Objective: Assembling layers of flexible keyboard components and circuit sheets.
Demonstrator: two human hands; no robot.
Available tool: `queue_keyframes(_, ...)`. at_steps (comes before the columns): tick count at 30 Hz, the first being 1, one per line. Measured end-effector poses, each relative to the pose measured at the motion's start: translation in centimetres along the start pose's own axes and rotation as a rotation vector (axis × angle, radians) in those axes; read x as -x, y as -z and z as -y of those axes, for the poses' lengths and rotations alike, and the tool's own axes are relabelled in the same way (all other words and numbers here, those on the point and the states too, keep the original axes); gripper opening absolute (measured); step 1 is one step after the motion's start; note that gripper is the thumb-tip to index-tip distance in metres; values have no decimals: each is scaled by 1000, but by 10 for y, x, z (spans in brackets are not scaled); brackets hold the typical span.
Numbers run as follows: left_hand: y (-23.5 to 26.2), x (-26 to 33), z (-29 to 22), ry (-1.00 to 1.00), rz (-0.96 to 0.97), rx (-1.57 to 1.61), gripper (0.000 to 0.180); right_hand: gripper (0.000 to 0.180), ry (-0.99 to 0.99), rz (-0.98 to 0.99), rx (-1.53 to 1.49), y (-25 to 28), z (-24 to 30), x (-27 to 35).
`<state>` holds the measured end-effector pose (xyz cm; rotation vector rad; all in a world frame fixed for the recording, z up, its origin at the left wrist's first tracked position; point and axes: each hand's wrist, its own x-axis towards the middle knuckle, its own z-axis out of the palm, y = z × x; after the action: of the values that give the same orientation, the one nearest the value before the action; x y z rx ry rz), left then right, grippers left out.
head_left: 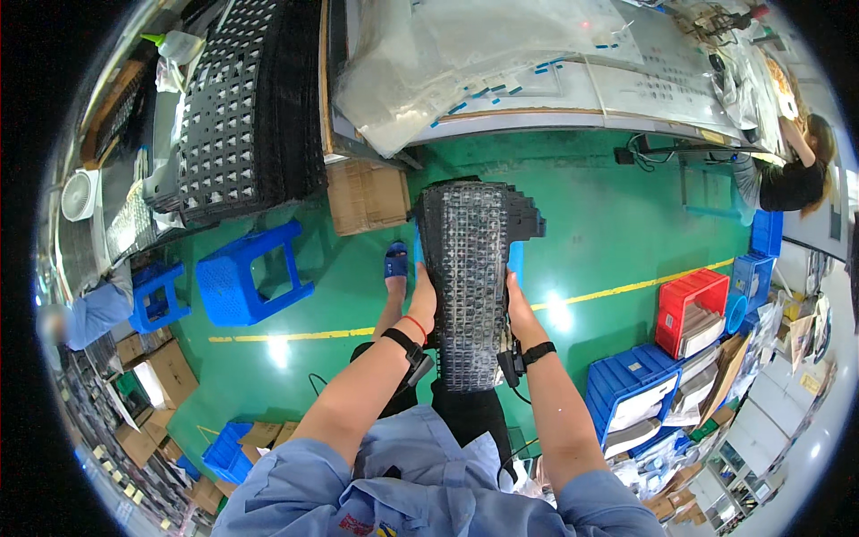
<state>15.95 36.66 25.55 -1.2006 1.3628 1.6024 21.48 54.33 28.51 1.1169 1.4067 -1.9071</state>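
Before my body is a long stack of thin black sheets (467,277), patterned with rows of small square cells like keyboard parts. Its far right corner is stepped where the layers do not line up. My left hand (422,302) is closed against the stack's left side, and my right hand (520,311) presses its right side. The fingers of both hands are partly hidden by the stack. Bits of a blue surface (516,259) show beneath it; I cannot tell whether it bears the stack's weight.
A blue stool (246,276) lies at left, near a cardboard box (365,199). At the far side stands a workbench with plastic sheeting (501,54); tall black stacked panels (234,107) are left of it. Red (691,309) and blue crates (626,389) stand right. Another person (796,183) sits far right.
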Motion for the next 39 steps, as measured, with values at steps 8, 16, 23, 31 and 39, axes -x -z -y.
queue_keyframes(8, 34, -29, 46, -37, 119, -21, 78, 75, 215, 56, 105, 29, -24, 9)
queue_keyframes(16, 57, -29, 59, -225, 315, -38, 72, 73, 227, -11, 201, 48, -32, 27)
queue_keyframes(23, 96, -14, 5, -35, 213, -247, 30, 68, 280, -340, 92, 75, -59, 85)
queue_keyframes(31, 135, 2, -75, -52, 265, -470, 17, 61, 327, -804, -118, 64, -118, 158)
queue_keyframes(39, 210, 61, -51, -360, 778, -1498, 32, 62, 236, -939, 134, 40, -211, 193)
